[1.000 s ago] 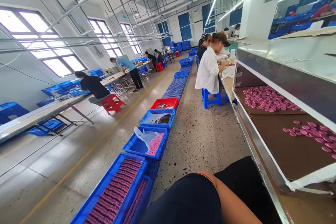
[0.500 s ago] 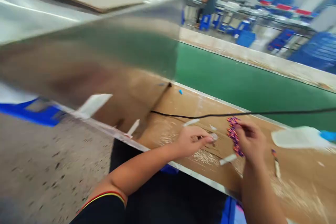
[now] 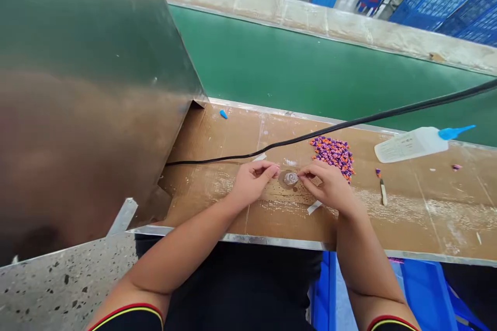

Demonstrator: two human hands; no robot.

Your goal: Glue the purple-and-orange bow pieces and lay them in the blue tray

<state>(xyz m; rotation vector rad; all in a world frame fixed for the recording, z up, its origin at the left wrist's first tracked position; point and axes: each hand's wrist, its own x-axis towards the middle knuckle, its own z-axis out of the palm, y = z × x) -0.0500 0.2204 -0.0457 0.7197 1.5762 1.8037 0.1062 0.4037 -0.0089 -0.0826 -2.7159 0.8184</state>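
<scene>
A small round clear piece [image 3: 290,178] lies on the brown cardboard worktop [image 3: 407,207] between my two hands. My left hand [image 3: 252,182] rests just left of it with the fingers curled together, holding nothing that I can see. The pinched fingertips of my right hand [image 3: 330,187] touch the piece's right edge. Just beyond my right hand sits a pile of small purple and orange bits [image 3: 333,152].
A white glue bottle with a blue nozzle [image 3: 411,144] lies at the right, near a small stick [image 3: 383,192]. A black cable [image 3: 349,124] crosses the worktop. Behind runs a green conveyor belt [image 3: 310,67]. A metal shelf side [image 3: 85,88] fills the left. A blue cap [image 3: 223,114] lies loose.
The view swung from the hall down to the worktop. The round piece that my left hand held half a second ago is now down between both hands, and my right hand has left the pile.
</scene>
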